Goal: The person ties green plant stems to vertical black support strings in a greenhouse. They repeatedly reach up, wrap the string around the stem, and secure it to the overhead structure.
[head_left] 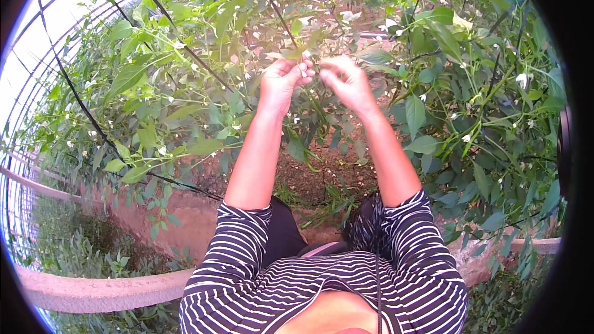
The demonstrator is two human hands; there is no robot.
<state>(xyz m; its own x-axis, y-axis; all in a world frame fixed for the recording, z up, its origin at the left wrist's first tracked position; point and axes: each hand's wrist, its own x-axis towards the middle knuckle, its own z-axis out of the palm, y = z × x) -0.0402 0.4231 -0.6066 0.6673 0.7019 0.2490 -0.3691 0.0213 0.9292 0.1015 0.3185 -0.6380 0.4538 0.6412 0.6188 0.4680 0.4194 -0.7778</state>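
Both of my hands reach up among flowering pepper plants [204,125] with small white blossoms. My left hand [282,79] has its thumb and fingers pinched on a small white pepper flower [303,70]. Just to its right, my right hand [345,81] is raised with its fingers curled and slightly blurred; whether it holds anything is unclear. Green pepper leaves and thin stems surround the fingertips. Below and between my forearms, a slender green pepper [312,161] hangs from the plant.
Dark support strings [183,46] slant through the foliage at left. Dense leafy plants [487,125] rise on the right. A pale curved rail or ledge [106,290] runs at lower left. Brown soil [343,171] shows between my forearms, and greenhouse framing stands at far left.
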